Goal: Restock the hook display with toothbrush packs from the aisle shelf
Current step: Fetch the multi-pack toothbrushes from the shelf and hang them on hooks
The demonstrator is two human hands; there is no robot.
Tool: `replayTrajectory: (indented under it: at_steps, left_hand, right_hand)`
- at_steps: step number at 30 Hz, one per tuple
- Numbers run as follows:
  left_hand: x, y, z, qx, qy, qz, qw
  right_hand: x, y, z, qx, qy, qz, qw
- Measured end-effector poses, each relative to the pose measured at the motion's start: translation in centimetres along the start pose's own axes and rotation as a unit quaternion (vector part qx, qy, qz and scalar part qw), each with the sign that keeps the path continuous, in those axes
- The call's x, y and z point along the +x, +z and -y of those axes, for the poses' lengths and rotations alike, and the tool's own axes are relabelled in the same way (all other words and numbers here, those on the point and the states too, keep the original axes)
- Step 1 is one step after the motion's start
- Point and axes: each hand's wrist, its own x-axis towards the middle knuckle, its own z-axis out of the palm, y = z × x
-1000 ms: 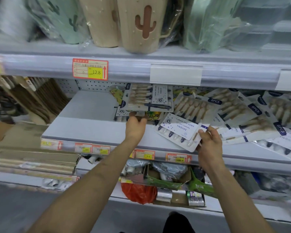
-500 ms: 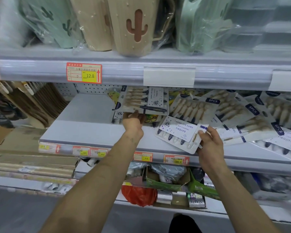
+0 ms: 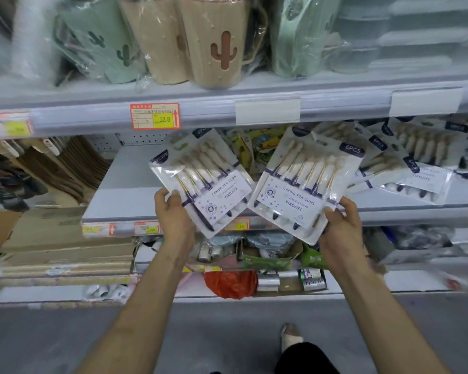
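My left hand (image 3: 173,211) grips the lower left corner of a clear six-piece toothbrush pack (image 3: 200,179), tilted and lifted in front of the middle shelf (image 3: 119,209). Beside it, my right hand (image 3: 339,225) holds a second toothbrush pack (image 3: 304,184) by its lower right edge. The two packs almost touch at their lower corners. More toothbrush packs (image 3: 405,160) lie overlapping on the right part of the shelf. A strip of pegboard (image 3: 143,137) shows at the back; no hook is plainly visible.
Cactus-patterned bins (image 3: 216,41) in plastic wrap stand on the top shelf above a price tag (image 3: 154,116). Small cartons and a red bag (image 3: 231,283) fill the lower shelf. Flat cardboard boxes (image 3: 60,244) lie at left. My foot (image 3: 291,336) is on the grey floor.
Both hands have lifted a pack off the shelf and drawn it toward me. The left pack, which lay flat at the back, is now raised and tilted.
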Motion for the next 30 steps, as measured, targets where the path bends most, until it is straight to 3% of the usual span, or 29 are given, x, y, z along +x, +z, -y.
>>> replayTrajectory:
  at_steps: [9, 16, 21, 30]
  left_hand:
    - [-3.5, -4.3, 1.7, 0.110, 0.001, 0.053, 0.993]
    - [-9.6, -0.2, 4.3, 0.162, -0.058, 0.155, 0.973]
    - [-15.6, 6.8, 7.8, 0.191, -0.083, 0.293, 0.933]
    - [-33.3, 26.9, 13.4, 0.198, -0.037, 0.336, 0.920]
  right_hand:
    - [-7.5, -6.1, -0.8, 0.002, 0.010, -0.098, 0.995]
    - [-8.1, -15.0, 1.5, -0.021, 0.008, -0.150, 0.988]
    - [-6.9, -23.9, 6.1, -0.029, 0.005, -0.184, 0.982]
    - [-3.5, -44.4, 16.6, -0.058, -0.038, -0.244, 0.967]
